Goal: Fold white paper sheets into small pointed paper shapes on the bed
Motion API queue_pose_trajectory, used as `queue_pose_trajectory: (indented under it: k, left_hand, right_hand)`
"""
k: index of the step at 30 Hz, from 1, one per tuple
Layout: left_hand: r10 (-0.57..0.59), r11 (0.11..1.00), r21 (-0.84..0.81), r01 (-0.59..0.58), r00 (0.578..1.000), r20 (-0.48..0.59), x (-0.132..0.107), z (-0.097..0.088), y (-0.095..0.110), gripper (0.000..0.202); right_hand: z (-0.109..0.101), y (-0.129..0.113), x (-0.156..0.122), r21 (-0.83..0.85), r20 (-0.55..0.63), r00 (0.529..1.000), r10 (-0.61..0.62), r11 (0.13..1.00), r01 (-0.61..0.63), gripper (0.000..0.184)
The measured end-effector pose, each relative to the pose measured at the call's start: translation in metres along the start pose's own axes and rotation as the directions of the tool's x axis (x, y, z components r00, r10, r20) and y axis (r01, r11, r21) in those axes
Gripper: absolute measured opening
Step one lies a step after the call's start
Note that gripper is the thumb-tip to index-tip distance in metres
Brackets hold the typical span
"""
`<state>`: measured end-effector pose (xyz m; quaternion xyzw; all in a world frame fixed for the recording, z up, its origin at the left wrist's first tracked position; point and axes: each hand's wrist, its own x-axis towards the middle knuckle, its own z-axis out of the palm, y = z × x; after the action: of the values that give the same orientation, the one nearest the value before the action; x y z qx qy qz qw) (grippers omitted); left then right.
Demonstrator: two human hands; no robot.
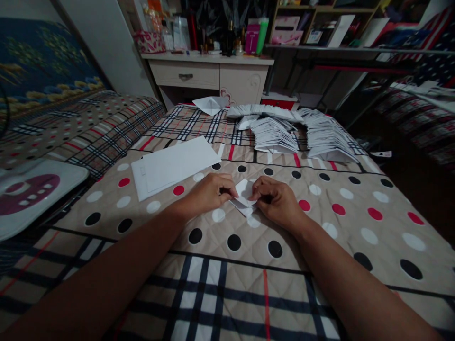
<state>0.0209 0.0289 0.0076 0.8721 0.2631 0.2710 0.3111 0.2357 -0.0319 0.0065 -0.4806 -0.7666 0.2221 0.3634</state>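
Observation:
A small folded piece of white paper [244, 190] lies on the bedspread between my two hands. My left hand [213, 192] pinches its left edge with thumb and forefinger. On the other side, my right hand [273, 198] is closed on the paper's right part, fingers bent over a fold. A stack of flat white sheets [177, 166] rests beyond my left hand. Farther off stand rows of folded white paper pieces [273, 135], packed closely together, with another long row [329, 135] to their right.
The quilted bedspread [234, 293] has dots and plaid bands. A loose folded paper [210, 105] sits at its far edge. At left is a white folding table [71, 175]. A cabinet [185, 73] crowded with bottles and boxes stands behind the bed.

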Motion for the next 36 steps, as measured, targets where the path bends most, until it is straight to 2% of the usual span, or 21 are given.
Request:
queue_pose_trajectory:
  k: [9,17,21,29,36]
  left_hand:
    - [0.070,0.996,0.057,-0.073,0.996,0.056,0.0002,-0.0027,0.0002,0.024]
    - [0.076,0.991,0.107,-0.078,0.997,0.019,-0.0015,-0.0029,0.0009,0.018]
    - [0.141,0.983,0.112,-0.143,0.990,0.024,-0.0025,-0.0031,-0.0010,0.018]
    - [0.259,0.960,0.108,-0.260,0.966,0.028,-0.0038,-0.0025,-0.0004,0.023]
    - [0.277,0.956,0.091,-0.279,0.960,0.032,-0.0035,-0.0033,-0.0002,0.023]
  right_hand:
    - [-0.0028,-0.0054,-0.0027,-0.157,0.109,0.986,-0.124,0.978,0.140,0.033]
    - [-0.0031,-0.0067,-0.0019,-0.112,0.116,0.985,-0.128,0.984,0.141,0.035]
    - [-0.0030,-0.0062,0.0001,-0.083,0.084,0.990,-0.115,0.989,0.122,0.038]
    - [0.0010,0.0001,0.0005,0.011,0.076,0.981,-0.179,0.984,0.179,0.030]
    - [0.0018,0.0006,-0.0022,0.000,0.080,0.976,-0.201,0.979,0.202,0.031]
